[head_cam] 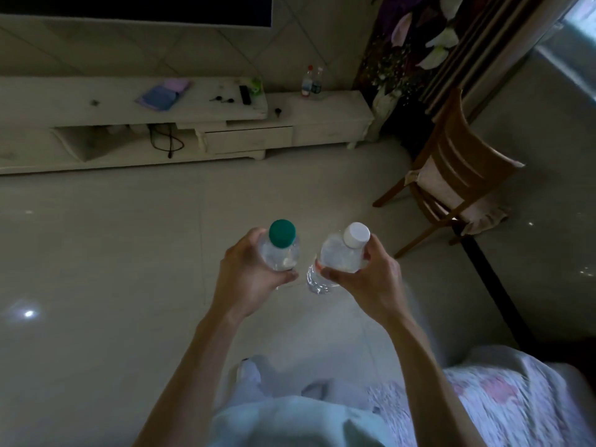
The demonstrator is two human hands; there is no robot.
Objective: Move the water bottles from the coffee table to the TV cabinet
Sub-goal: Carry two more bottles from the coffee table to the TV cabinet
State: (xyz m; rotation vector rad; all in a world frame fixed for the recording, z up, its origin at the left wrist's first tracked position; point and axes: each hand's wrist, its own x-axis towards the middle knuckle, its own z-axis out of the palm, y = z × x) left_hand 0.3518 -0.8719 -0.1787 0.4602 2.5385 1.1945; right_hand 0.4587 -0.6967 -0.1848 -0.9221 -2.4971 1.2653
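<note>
My left hand [250, 274] grips a clear water bottle with a green cap [281, 243], held upright over the floor. My right hand [367, 275] holds a clear bottle with a white cap [342, 253], tilted slightly left. The two bottles are close together but apart. Ahead stands the long white TV cabinet [329, 108] against the wall. Two bottles stand on its lower right section: one with a red cap [307, 81] and one with a pale cap [317, 82]. The coffee table is not in view.
A dark TV screen [135, 9] hangs above the cabinet. A purple cloth [163, 93], a remote [245, 94] and small items lie on the cabinet top. A wooden chair [458, 175] stands at the right. A patterned fabric edge [503, 398] is at my lower right.
</note>
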